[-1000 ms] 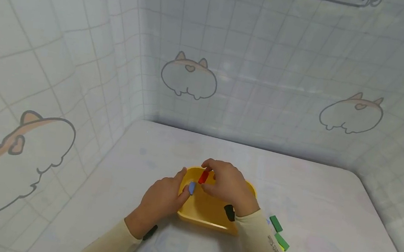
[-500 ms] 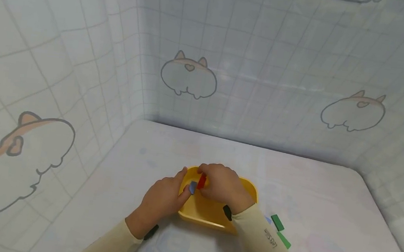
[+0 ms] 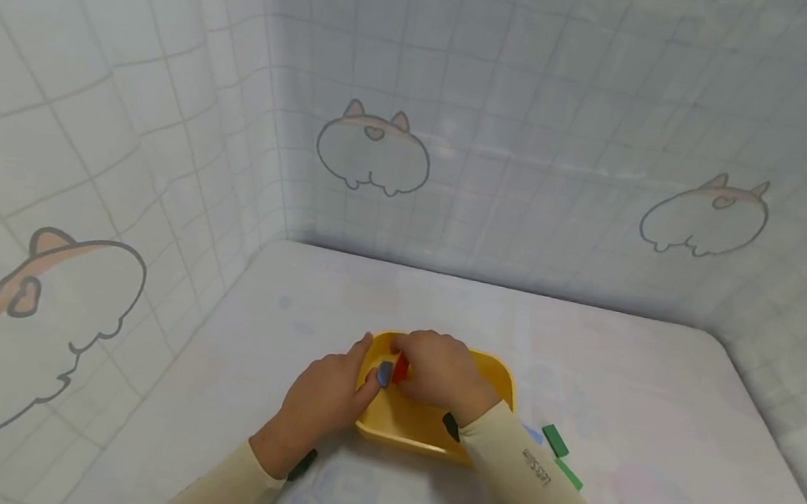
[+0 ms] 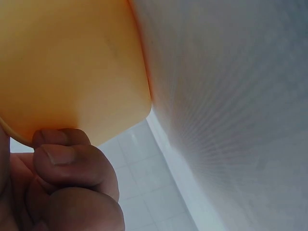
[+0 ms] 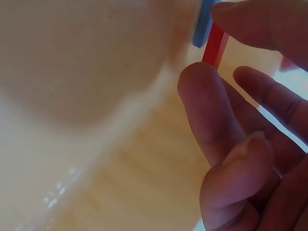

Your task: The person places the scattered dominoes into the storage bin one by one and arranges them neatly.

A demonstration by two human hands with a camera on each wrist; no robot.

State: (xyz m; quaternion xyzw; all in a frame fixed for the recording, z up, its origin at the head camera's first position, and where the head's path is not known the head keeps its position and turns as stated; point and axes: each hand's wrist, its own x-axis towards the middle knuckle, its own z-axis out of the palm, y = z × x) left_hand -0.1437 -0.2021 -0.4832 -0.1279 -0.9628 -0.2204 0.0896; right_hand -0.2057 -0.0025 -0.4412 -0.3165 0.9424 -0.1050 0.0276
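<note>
Yeah, the red block [image 3: 400,369] is fingertip-pinched by the right hand [image 3: 438,366], just beside the blue block [image 3: 384,374]; yellow tray [image 3: 417,445] is gripped by the left hand [image 3: 325,394].

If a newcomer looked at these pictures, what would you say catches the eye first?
Most likely the yellow tray, a bold patch on the pale table, with the left hand gripping its left rim. Inside it, the right hand pinches a red block beside a blue block. Two green blocks lie to the tray's right.
</note>
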